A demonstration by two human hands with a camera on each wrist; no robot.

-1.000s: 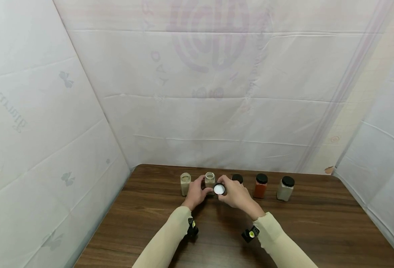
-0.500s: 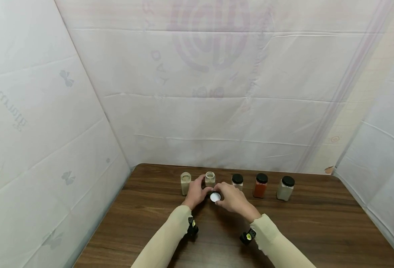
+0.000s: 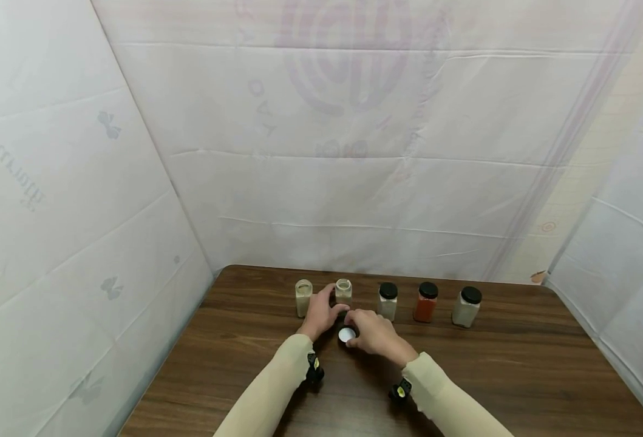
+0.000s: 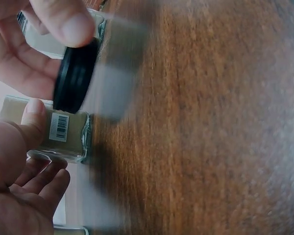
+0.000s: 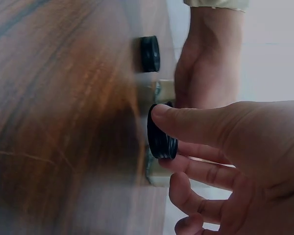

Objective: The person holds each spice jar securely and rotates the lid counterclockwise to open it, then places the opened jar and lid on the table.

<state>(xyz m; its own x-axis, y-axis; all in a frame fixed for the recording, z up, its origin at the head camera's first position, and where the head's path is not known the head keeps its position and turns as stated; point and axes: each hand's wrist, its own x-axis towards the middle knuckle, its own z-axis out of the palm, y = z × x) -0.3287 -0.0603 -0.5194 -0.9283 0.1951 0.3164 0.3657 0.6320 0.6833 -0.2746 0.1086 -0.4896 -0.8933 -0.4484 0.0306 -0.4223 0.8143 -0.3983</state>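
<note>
Fingers of our right hand (image 3: 376, 332) are pinching a black lid (image 3: 347, 335) in the head view, white inside up, near the open jar (image 3: 343, 291) our left hand (image 3: 317, 314) grips. Another lidless jar (image 3: 303, 298) stands to its left; the white jar (image 3: 387, 308), red jar (image 3: 424, 309) and pale jar (image 3: 466, 313) are capped, so we'd guess two lids off, three left. Left wrist: our thumb's beside the barcode sticker (image 4: 61, 127). Right wrist: a second lid (image 5: 150, 54) sits on the table (image 5: 63, 98); can't tell if ours touches down.
</note>
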